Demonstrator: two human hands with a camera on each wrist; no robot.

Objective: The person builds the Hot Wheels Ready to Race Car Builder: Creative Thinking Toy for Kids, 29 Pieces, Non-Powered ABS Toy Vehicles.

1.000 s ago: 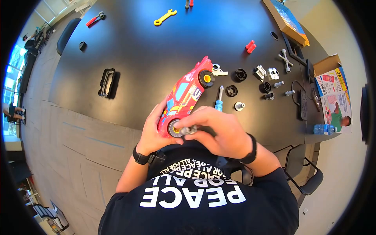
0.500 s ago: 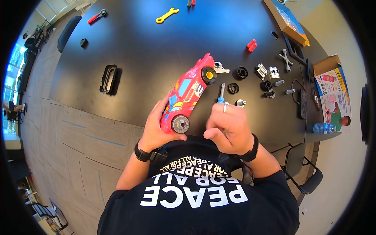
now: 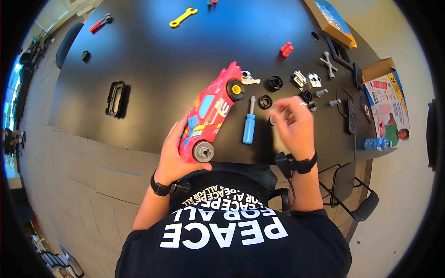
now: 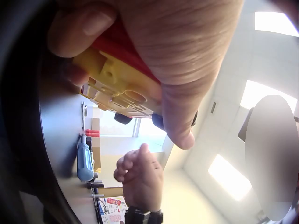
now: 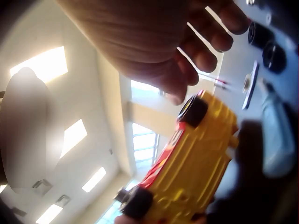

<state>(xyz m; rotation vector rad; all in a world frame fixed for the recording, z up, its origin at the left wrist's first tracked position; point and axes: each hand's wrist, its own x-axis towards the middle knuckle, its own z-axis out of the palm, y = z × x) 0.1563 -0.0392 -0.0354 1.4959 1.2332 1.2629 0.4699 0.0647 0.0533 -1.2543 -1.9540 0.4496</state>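
- Car (image 3: 207, 113): held above table (image 3: 153, 60); likely light, stiff, slightly slippery plastic; best gripped by body sides, clear of wheels (image 3: 235, 90).
- Left hand (image 3: 171, 160): wrapped round car's near end.
- Right hand (image 3: 297, 129): fingers loosely bent, nothing visibly held.

Left hand (image 3: 174, 157) grips; right hand (image 3: 296, 126) hovers, loosely curled.

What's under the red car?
The red car has a yellow underside, partly hidden by the left hand. Below is the dark table, where a white part pokes out past the car. Whatever the car fully covers can't be seen.
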